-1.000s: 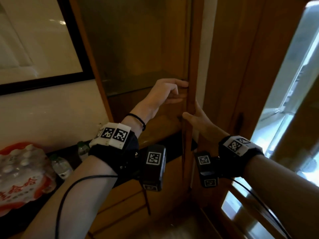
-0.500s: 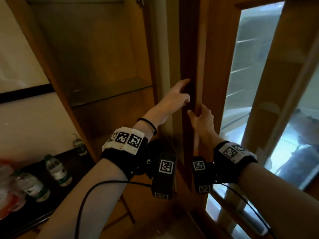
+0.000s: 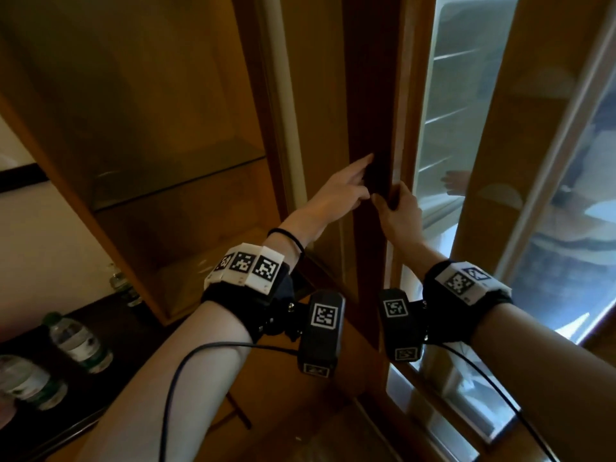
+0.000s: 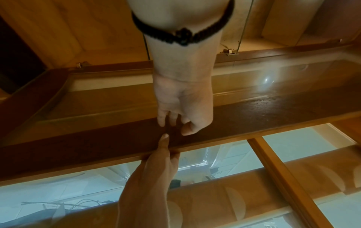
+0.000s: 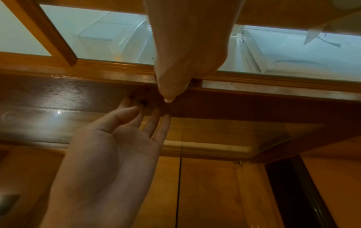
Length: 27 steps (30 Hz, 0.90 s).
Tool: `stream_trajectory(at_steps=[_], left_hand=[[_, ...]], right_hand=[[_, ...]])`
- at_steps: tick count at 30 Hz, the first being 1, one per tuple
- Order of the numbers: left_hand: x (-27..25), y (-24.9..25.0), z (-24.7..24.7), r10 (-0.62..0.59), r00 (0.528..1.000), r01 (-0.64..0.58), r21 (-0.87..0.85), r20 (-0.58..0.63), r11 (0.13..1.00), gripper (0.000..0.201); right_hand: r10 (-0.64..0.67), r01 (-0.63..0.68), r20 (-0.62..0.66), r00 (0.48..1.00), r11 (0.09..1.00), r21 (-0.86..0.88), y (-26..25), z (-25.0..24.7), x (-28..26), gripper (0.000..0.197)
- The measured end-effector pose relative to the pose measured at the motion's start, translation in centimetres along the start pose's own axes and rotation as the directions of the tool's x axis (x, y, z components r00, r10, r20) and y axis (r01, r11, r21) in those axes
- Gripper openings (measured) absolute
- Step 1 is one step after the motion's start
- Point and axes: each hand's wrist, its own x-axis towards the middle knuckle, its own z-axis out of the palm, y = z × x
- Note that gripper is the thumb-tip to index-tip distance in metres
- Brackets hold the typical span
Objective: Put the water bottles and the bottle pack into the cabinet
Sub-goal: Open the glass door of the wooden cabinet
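Observation:
The wooden cabinet [image 3: 160, 95] stands with its inside showing, and its glass-paned door [image 3: 370, 95] is swung out edge-on in the middle of the head view. My left hand [image 3: 350, 185] touches the door's dark edge with straight fingers [image 5: 156, 117]. My right hand [image 3: 395, 208] grips the same edge just beside it, thumb [image 4: 164, 138] on the dark face and fingers wrapped round the frame. Three water bottles [image 3: 80, 341], [image 3: 30, 381], [image 3: 123, 288] stand on the dark counter [image 3: 140, 328] at the lower left. The bottle pack is out of view.
A glass shelf [image 3: 186, 175] crosses the cabinet above a wooden floor [image 3: 206, 275]. The door's glass pane [image 3: 446, 128] on the right reflects the room. A white wall [image 3: 43, 248] lies left of the cabinet.
The door has swung further out to the right with both hands on its edge. My left fingers have straightened. The view has turned right and the bottle pack has left it.

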Motion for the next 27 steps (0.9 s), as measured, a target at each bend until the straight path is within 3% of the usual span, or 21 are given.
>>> stream_trajectory(at_steps=[4,7,9,11,14,16,18,20,21,23,27], left_hand=[[0.6,-0.6,-0.6,-0.006,0.999,0.005,-0.047,-0.032,0.999,0.057],[0.3,-1.2,-1.5,0.004,1.0,-0.003,-0.054,0.024,0.999,0.056],[-0.3,-1.5,-2.1,0.027,0.998,-0.025,-0.032,0.064,0.999,0.054],[-1.0,-1.8,-3.2,0.055,0.996,-0.055,-0.002,0.077,0.999,0.051],[-2.9,-3.0,-6.1,0.09,0.994,-0.092,0.021,0.062,0.996,0.043],[-4.7,-4.2,-8.7,0.081,0.997,-0.081,0.002,0.007,0.997,0.037],[-6.9,-5.9,-11.7,0.048,0.997,-0.049,-0.019,-0.063,0.999,0.032],[-9.5,-7.9,-15.0,0.001,0.992,-0.003,-0.018,-0.126,1.0,0.031],[-10.9,-9.1,-16.9,-0.026,0.988,0.024,-0.018,-0.153,1.0,0.032],[-14.1,-11.6,-20.8,-0.076,0.977,0.074,-0.019,-0.198,0.997,0.032],[-20.9,-16.8,-28.8,-0.187,0.919,0.167,-0.085,-0.348,0.982,0.032]], right_hand=[[0.041,-0.04,-0.026,0.999,0.999,0.006,0.1,0.3,-0.3,0.021],[0.076,-0.075,-0.068,0.995,0.997,0.021,-0.4,0.9,-0.9,0.029],[0.111,-0.116,-0.205,0.972,0.993,-0.011,-1.0,1.6,-1.6,0.041],[0.131,-0.156,-0.4,0.907,0.987,-0.03,-2.0,2.4,-2.8,0.046],[0.037,-0.082,-0.526,0.85,0.995,-0.062,-4.1,4.6,-5.1,0.041],[-0.04,-0.001,-0.5,0.865,0.997,-0.081,-5.3,6.9,-6.8,0.037],[-0.061,0.031,-0.381,0.922,0.996,-0.085,-6.1,10.0,-8.2,0.036],[0.046,-0.053,-0.15,0.988,0.998,-0.045,-6.4,13.6,-9.6,0.034],[0.117,-0.118,-0.02,0.993,0.993,-0.033,-6.4,15.7,-10.3,0.031],[0.238,-0.228,0.223,0.945,0.971,-0.071,-6.8,20.3,-12.0,0.028],[0.336,-0.26,0.592,0.733,0.942,-0.213,-9.7,29.2,-16.6,0.03]])
